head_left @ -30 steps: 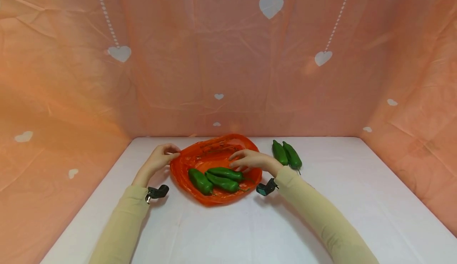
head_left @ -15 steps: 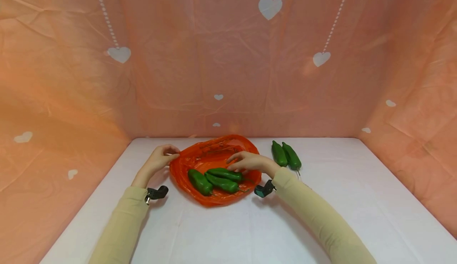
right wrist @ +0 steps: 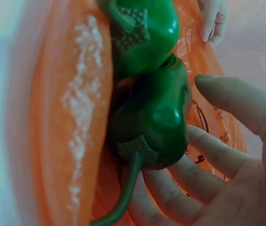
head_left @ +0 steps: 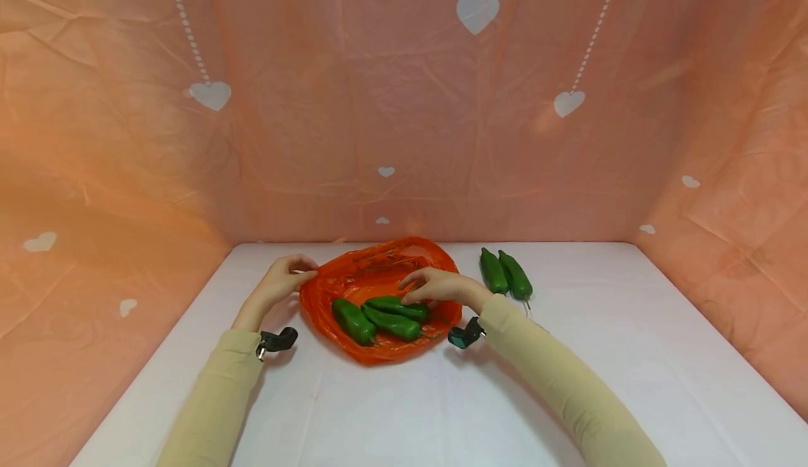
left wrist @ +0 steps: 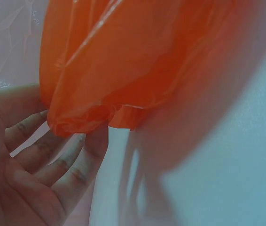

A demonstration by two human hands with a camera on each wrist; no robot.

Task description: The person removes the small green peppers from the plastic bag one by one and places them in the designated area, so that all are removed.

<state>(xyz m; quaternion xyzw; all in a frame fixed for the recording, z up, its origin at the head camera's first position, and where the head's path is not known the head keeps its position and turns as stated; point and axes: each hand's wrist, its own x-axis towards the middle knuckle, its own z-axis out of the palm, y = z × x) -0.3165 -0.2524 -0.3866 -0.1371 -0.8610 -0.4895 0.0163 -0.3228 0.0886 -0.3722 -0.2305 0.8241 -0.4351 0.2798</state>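
The fingers [left wrist: 72, 183] of the left hand [head_left: 282, 280] are bent and pinch, together with the thumb, the left rim of the orange plastic bag [head_left: 372, 281]; in the left wrist view, some fingertips go under the folded edge. The fingers [right wrist: 222, 153] of the right hand [head_left: 442, 286] are loosely spread and only a little bent, above the right part of the bag, and they grip nothing. In the right wrist view, the thumb points across with its tip apart from the rear green pepper [head_left: 394, 305], while the other fingers pass behind this pepper; if they touch it, I cannot tell.

The rear pepper lies inside the bag, at the right of its middle. Just in front of it, in the bag, lies the middle green pepper [head_left: 393, 325], and toward the bag's left side is the left green pepper [head_left: 353, 322].

Farther from the fingers, the left wrist stands at the left of the bag and its forearm goes back toward the person. The right wrist is just beside the bag's right rim, with the forearm slanting toward the right. Both arms wear pale yellow sleeves [head_left: 555, 376]. Two more green peppers [head_left: 517, 278] lie side by side on the white bench [head_left: 379, 418], to the right of the bag. Behind the bag rises an orange cloth [head_left: 404, 102] with white hearts.
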